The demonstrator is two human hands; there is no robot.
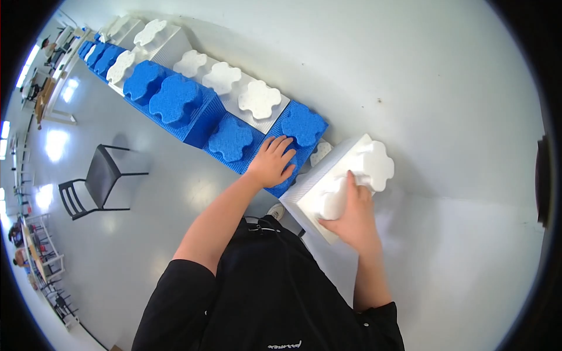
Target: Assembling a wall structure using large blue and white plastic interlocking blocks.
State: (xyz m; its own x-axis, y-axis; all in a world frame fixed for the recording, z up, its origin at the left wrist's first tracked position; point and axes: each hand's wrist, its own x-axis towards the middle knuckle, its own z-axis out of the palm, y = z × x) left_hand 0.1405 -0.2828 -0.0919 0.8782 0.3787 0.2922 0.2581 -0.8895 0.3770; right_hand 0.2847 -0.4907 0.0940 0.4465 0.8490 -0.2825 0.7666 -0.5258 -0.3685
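Large foam building blocks with lobed studs stand stacked in a long row before me. My left hand [273, 162] rests flat, fingers spread, on the blue foam block [303, 124] at the near end of the row. My right hand [356, 210] grips a stud of a white foam block [342, 188], fingers between its two studs. That white block is tilted and sits beside the end of the row, close to my legs. Behind it, part of another white stud [321, 152] shows; the rest of that piece is hidden.
A pale wall [395, 66] runs along the row's far side. On the grey floor [175, 228] to the left stands a black chair [102, 177]. Further off are tables [37, 250] with seated people. Higher blue blocks [175, 98] rise along the row.
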